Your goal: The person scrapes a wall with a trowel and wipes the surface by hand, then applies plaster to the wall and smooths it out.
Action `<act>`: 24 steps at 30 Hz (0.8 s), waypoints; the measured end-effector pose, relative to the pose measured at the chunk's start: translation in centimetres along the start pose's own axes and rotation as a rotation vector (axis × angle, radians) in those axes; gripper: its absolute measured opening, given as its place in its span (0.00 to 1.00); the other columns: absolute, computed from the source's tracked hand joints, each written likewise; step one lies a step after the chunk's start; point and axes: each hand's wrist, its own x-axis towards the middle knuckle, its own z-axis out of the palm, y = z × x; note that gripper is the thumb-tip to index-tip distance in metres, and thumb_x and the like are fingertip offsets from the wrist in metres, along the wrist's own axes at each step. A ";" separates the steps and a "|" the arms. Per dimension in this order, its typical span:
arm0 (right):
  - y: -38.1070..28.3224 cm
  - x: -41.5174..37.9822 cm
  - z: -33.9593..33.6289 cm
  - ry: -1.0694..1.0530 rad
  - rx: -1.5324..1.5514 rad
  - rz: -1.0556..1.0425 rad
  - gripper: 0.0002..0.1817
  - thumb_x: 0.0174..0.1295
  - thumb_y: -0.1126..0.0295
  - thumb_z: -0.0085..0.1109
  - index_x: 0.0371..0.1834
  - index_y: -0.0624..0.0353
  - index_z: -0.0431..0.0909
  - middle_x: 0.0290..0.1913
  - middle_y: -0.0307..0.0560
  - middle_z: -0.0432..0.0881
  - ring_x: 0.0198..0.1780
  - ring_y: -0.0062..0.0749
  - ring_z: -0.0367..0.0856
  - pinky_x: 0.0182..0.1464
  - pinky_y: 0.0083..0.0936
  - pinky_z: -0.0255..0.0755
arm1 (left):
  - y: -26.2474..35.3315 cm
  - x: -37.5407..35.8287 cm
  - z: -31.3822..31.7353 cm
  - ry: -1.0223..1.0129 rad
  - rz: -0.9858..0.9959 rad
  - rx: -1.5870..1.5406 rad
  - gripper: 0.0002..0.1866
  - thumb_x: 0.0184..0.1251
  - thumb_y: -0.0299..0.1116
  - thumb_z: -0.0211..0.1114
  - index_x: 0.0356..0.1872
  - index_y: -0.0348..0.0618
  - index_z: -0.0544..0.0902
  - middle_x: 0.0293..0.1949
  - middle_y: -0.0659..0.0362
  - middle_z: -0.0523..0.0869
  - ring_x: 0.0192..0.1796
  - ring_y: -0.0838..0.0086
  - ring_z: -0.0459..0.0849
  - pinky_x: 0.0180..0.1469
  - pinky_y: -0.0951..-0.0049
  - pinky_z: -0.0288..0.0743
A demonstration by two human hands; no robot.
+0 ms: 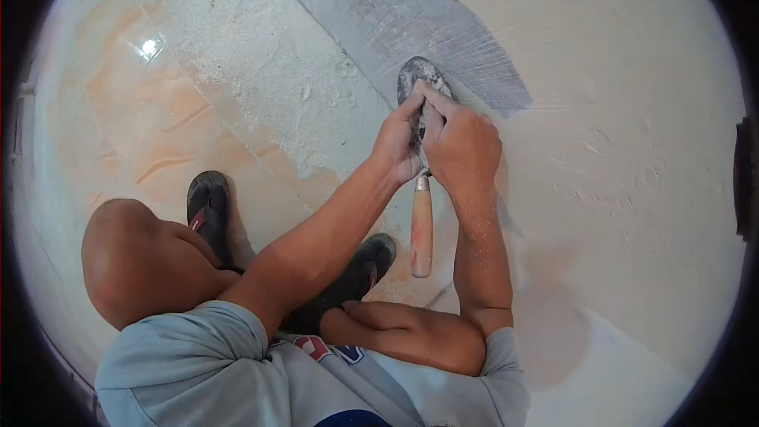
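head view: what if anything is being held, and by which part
A grey, round-ended metal trowel with a pale wooden handle, held by its blade: the left hand grips it, the right hand touches it too. The handle is free.

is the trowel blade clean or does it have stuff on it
Not clean: pale, patchy residue marks the dark trowel blade; part of it is covered.

Tan, red-smudged trowel handle (pixel 422 229); white-speckled dark blade (pixel 409 73); pale blue-grey shirt (pixel 182 364)
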 end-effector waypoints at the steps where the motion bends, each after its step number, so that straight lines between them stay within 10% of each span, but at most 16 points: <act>1: -0.1 -0.5 -0.9 0.014 -0.003 0.011 0.18 0.75 0.59 0.58 0.63 0.38 0.90 0.47 0.59 0.91 0.50 0.60 0.90 0.54 0.47 0.83 | -0.5 -0.1 0.6 -0.008 0.002 -0.036 0.23 0.87 0.50 0.58 0.67 0.43 0.80 0.59 0.55 0.88 0.61 0.65 0.87 0.67 0.61 0.82; 24: -0.6 0.3 -1.5 0.034 -0.090 -0.001 0.16 0.75 0.58 0.56 0.58 0.37 0.93 0.43 0.58 0.91 0.45 0.64 0.89 0.51 0.52 0.82 | -2.5 0.7 1.7 0.001 0.050 -0.044 0.23 0.90 0.53 0.50 0.62 0.46 0.82 0.56 0.52 0.89 0.59 0.62 0.89 0.65 0.55 0.84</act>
